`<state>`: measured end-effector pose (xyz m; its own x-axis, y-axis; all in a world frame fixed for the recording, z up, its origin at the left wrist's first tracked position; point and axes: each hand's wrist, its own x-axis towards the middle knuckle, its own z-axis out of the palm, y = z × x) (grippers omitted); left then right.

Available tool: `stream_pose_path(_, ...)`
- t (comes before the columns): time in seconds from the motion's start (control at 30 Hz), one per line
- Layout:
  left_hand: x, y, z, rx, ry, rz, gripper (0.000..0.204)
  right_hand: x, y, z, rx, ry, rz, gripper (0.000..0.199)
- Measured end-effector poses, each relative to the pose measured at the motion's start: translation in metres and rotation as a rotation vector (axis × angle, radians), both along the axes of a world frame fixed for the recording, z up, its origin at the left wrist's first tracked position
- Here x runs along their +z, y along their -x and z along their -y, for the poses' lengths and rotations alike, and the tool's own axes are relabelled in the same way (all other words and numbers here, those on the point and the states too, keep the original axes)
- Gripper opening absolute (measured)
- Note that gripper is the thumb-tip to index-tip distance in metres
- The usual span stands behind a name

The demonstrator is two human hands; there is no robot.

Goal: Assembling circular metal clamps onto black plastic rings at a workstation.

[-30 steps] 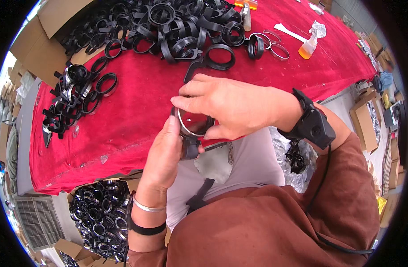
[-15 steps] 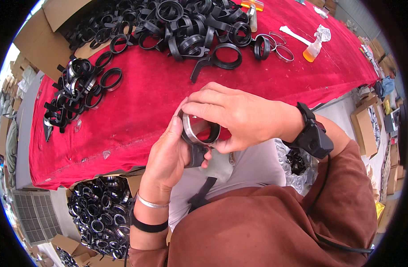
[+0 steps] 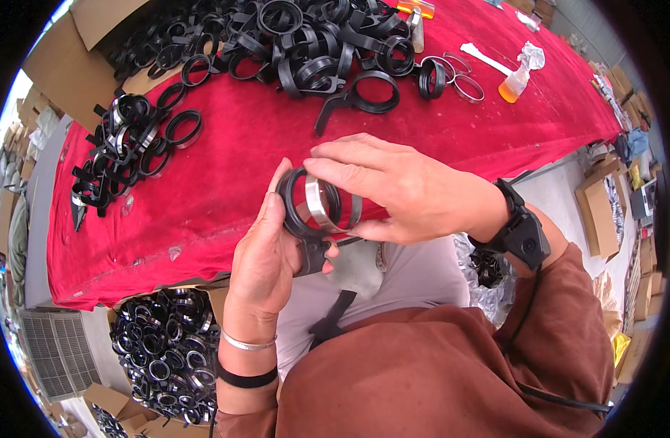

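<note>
Above my lap, at the edge of the red-covered table, my left hand [image 3: 258, 266] is closed around a black plastic ring [image 3: 289, 213]. The ring's short handle-like tab [image 3: 313, 258] points down between my fingers. Between the thumb and fingers of my right hand [image 3: 419, 193] is a shiny metal band ring [image 3: 316, 203], tilted. It stands at the black ring's right-hand opening, partly overlapping it; whether it sits inside or only touches the rim I cannot tell. My right palm is hidden.
A heap of black rings [image 3: 313, 73] covers the far side of the red tablecloth [image 3: 225, 160]. A smaller cluster [image 3: 123, 150] lies at left. Loose metal rings [image 3: 469, 89] and a small bottle with orange liquid [image 3: 509, 88] lie at right. Below stands a box of rings [image 3: 163, 350].
The metal ring has shifted right and now stands partly out from the black ring, moving with my right hand. My left hand and the black ring have moved slightly left.
</note>
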<state>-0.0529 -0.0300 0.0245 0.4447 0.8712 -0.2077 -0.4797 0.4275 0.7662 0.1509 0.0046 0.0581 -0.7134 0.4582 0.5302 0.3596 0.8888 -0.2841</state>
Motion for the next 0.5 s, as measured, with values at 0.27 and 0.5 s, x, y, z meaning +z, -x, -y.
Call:
stream_pose_path(0.27, -0.0070, 0.0009, -0.0018, -0.025, 0.032, -0.039, 0.053, -0.0054, 0.0072, -0.0070, 0.083, 0.051, 0.016, 0.067)
stream_pose_path(0.5, -0.0046, -0.0005, -0.0032, -0.008, -0.010, -0.083, 0.054, -0.0075, 0.0112, -0.0078, 0.077, 0.071, 0.026, 0.074)
